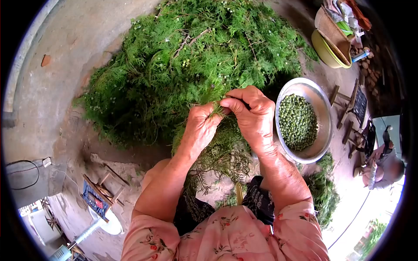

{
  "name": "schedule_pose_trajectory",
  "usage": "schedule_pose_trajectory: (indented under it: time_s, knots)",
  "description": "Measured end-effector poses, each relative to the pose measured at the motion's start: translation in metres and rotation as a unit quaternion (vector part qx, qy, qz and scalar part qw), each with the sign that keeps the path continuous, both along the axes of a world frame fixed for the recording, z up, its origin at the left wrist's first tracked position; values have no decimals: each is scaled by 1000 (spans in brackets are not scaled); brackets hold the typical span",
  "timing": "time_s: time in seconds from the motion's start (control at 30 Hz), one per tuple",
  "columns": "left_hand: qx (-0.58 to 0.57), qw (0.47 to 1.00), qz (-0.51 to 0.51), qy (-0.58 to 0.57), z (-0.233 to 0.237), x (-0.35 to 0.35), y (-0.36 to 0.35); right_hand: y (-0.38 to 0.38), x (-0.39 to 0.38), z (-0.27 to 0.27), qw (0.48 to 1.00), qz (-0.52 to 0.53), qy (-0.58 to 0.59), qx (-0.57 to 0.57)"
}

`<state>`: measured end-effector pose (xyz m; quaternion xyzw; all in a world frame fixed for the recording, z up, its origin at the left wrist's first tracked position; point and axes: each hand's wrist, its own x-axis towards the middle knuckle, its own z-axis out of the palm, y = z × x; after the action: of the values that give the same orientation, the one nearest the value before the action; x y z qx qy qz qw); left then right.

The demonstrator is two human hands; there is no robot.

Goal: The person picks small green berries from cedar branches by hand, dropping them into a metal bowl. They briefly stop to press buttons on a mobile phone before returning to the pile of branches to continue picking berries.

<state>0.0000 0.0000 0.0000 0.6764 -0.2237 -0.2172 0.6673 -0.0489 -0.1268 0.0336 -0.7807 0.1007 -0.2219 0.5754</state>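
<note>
Sprig in left hand, right hand, beside bowl.

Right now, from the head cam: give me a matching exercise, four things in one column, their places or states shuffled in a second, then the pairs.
Things:
1 metal bowl
2 branch pile
3 woven basket
4 sprig

Places or states:
A pinched between left hand and right hand
B rests on the yellow-green basin, top right
C holds small green seeds
D heaped on the concrete floor, beyond the hands

Pairs: 1-C, 2-D, 3-B, 4-A
</note>
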Motion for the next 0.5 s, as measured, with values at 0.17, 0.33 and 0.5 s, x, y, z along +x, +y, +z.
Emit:
schedule_pose_trajectory:
  time_s: [0.17, 0.33, 0.5]
  knots:
    - [13, 994, 107, 19, 1, -7, 6, -30, 0, 17, 957, -198, 31, 209]
    - [-56, 932, 192, 303, 38, -1, 6, -104, -12, -19, 921, -247, 26, 300]
    - [-208, 890, 99, 393, 8, 22, 20, -209, -75, -81, 894, -443, 19, 71]
